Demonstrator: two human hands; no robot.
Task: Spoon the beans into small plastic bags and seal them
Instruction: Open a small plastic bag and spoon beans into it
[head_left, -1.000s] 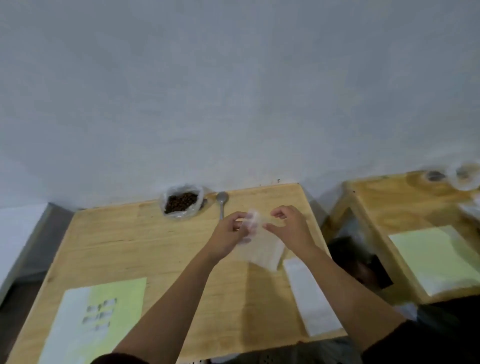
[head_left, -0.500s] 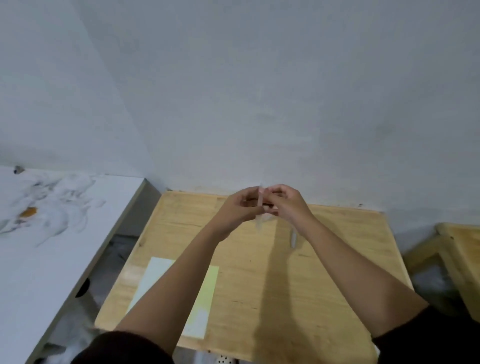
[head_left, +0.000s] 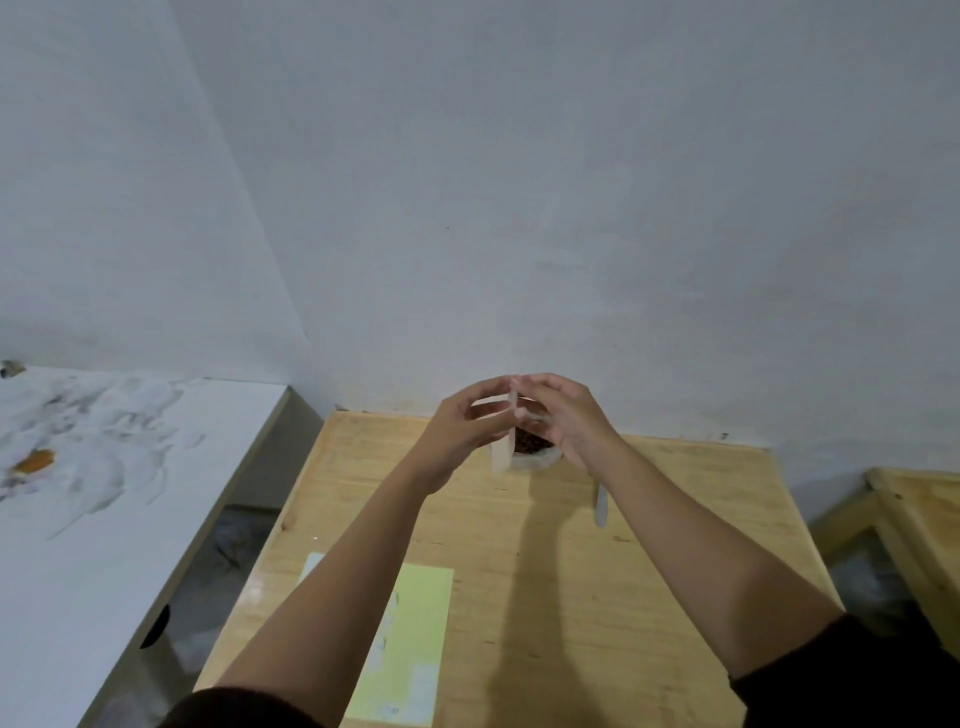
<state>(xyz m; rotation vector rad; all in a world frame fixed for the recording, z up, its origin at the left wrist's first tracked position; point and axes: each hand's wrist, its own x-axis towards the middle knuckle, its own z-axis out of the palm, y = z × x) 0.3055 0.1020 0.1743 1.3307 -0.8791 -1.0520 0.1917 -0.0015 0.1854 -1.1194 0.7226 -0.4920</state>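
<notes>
The small clear plastic bag (head_left: 503, 456), spread flat a second ago, is now turned edge-on and pinched between the left hand (head_left: 462, 431) and right hand (head_left: 571, 415); the dark brown beans (head_left: 530, 443) are uncovered behind.

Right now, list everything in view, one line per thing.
wooden table: one, light wood, centre, against the wall
bag of beans: one, clear with dark brown beans, far side of the wooden table, behind the hands
spoon: one, grey, on the wooden table right of the bag of beans, only the handle shows
small plastic bag: one, translucent, held up between both hands
paper sheet: one, pale yellow-green, near left of the wooden table
white table: one, white, smeared, far left
second wooden table: one, light wood, far right
left hand: one, pinches the small plastic bag
right hand: one, pinches the small plastic bag
</notes>
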